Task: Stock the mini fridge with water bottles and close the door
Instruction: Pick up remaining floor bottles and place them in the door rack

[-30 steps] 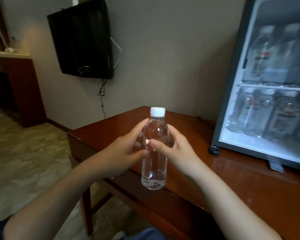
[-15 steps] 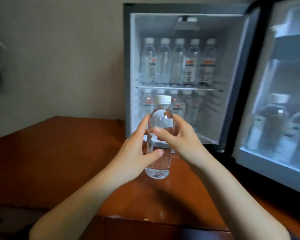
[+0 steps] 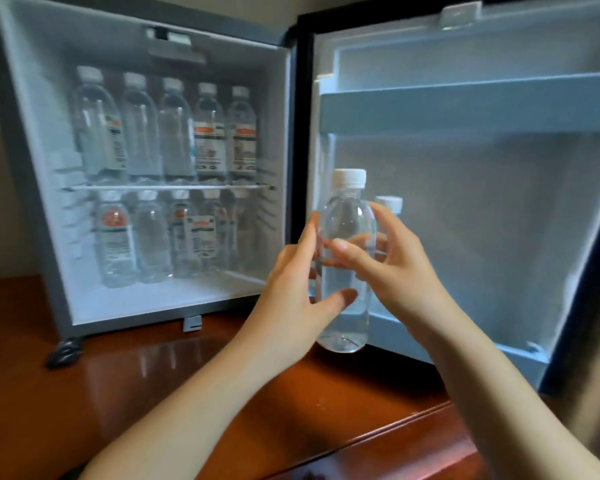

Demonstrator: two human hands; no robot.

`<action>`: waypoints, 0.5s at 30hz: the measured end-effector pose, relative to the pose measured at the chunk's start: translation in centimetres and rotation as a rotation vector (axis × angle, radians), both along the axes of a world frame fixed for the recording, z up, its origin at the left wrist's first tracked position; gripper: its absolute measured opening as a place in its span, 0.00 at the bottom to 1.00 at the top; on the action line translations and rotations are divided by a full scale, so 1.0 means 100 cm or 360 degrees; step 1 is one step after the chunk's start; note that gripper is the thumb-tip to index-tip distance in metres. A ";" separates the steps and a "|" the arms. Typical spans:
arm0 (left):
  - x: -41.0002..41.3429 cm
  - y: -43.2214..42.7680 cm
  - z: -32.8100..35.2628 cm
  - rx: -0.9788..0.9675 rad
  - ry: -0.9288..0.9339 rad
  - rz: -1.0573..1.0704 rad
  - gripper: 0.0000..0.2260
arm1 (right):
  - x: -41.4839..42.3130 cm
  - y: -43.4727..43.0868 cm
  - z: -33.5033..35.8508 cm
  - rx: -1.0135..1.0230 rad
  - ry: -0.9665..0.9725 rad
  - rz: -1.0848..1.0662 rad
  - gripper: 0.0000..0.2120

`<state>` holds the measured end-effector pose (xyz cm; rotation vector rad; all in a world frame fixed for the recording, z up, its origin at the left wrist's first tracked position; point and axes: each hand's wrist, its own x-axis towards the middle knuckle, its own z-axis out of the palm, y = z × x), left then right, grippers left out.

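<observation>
Reddish wooden surface [image 3: 84, 410] carries an open mini fridge [image 3: 136, 306]. Both left hand [image 3: 291, 306] and right hand [image 3: 395, 271] curl their fingers [image 3: 340, 298] round one upright bottle [image 3: 347, 216]: clear, without label, white cap. Left of the fingers, two rows of bottles [image 3: 174, 133] fill the shelves [image 3: 167, 187]; the door [image 3: 499, 202] stands behind them.

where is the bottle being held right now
Head view, right of centre: the left hand and right hand hold the bottle upright before the open fridge door, in front of a second bottle in its lower rack.
</observation>
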<state>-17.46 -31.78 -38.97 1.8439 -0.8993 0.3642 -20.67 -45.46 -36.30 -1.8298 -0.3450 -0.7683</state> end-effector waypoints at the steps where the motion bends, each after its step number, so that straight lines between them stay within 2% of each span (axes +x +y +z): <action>1: -0.002 -0.010 0.003 -0.0011 -0.0013 -0.0018 0.41 | -0.004 -0.008 0.002 0.0009 -0.0021 -0.0044 0.19; 9: -0.010 -0.073 0.015 -0.0076 -0.0229 -0.0092 0.38 | -0.026 -0.057 0.014 -0.0006 -0.0225 -0.0438 0.21; 12: -0.011 -0.088 0.011 0.0004 -0.0348 -0.0073 0.39 | -0.028 -0.067 0.011 -0.0078 -0.0260 -0.0615 0.20; 15: -0.008 -0.096 0.007 0.0163 -0.0611 0.0118 0.40 | -0.030 -0.075 0.007 -0.0128 -0.0278 -0.0688 0.20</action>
